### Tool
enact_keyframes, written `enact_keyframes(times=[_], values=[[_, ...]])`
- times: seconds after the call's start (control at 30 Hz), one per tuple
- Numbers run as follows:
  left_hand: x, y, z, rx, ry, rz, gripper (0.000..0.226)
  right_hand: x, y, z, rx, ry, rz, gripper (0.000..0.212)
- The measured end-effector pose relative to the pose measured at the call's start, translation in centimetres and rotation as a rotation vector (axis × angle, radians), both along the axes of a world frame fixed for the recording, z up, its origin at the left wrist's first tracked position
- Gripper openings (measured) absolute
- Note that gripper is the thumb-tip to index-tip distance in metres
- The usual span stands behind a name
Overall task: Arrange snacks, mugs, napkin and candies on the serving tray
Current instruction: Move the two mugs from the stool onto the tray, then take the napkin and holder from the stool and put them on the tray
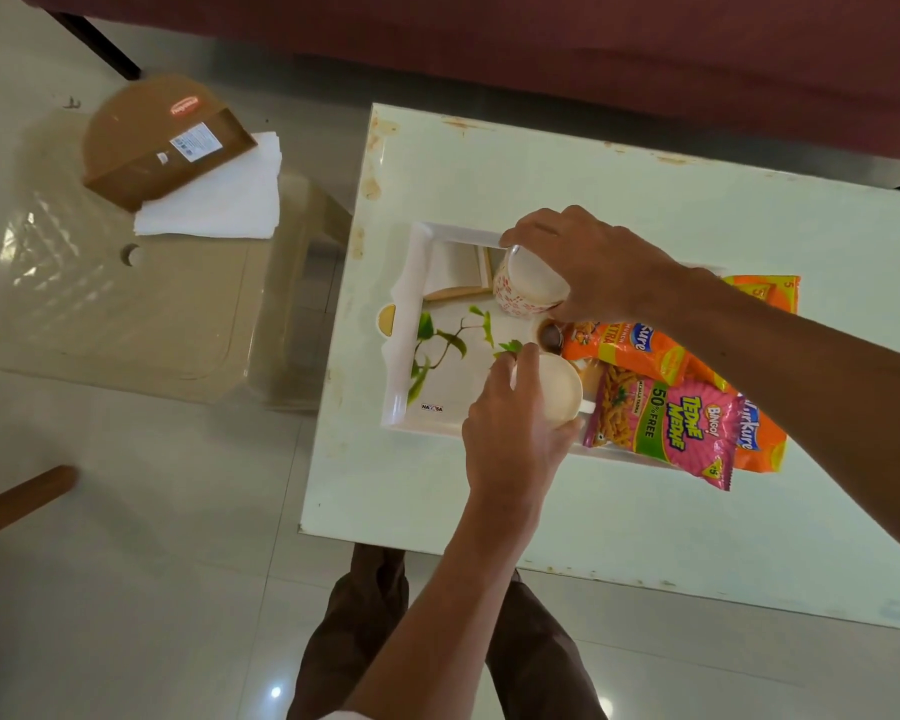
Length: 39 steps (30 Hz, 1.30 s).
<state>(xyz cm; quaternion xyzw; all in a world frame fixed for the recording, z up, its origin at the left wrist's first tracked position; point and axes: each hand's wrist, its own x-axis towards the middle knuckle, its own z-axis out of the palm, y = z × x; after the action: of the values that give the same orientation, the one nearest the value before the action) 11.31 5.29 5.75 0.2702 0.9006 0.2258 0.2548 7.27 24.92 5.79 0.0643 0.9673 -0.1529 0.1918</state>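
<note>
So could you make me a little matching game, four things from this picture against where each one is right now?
Things:
1. patterned mug
2. plain cream mug
3. pink snack packet
4. white napkins

Places:
A. on the stool, under a brown box
B. gripped by the left hand
C. gripped by the right hand, tilted
D. lying at the right end of the tray

Pairs: 1-C, 2-B, 3-D, 4-A
</note>
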Motion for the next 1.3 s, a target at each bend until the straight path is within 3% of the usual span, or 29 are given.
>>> enact_keyframes(times=[0.27,0.47,0.57,0.73,0.83,1.07,1.3], values=[[-0.1,0.1,-0.2,-0.005,0.001,-0.019,0.092,0.3,0.4,-0.5,-0.048,0.022,-0.035,0.096],[-0.9,-0.9,0.3,0.003,-0.002,-0.056,0.119,0.6,1.1,0.6,-0.075,0.01,-0.021,0.12],[-2.1,-1.9,1.2,0.092,-0.099,0.002,0.114,1.0,2.2,2.4,-0.1,0.038,-0.087,0.123],[-5.0,-4.6,3.6,0.363,-0.236,0.312,0.076,2.7,3.4,7.3,-0.25,0.186,-0.367,0.105],[-7.9,-7.1,5.6,0.425,-0.197,0.4,0.062,3.7,2.8,10.0,-0.308,0.264,-0.51,0.092],[-15.8,-14.2,9.0,0.447,-0.025,0.504,0.049,2.9,-2.3,13.3,-0.468,0.407,-0.773,0.051],[-24.5,-18.2,8.8,0.463,0.027,0.53,0.043,-3.9,-10.2,13.1,-0.592,0.36,-0.811,0.037]])
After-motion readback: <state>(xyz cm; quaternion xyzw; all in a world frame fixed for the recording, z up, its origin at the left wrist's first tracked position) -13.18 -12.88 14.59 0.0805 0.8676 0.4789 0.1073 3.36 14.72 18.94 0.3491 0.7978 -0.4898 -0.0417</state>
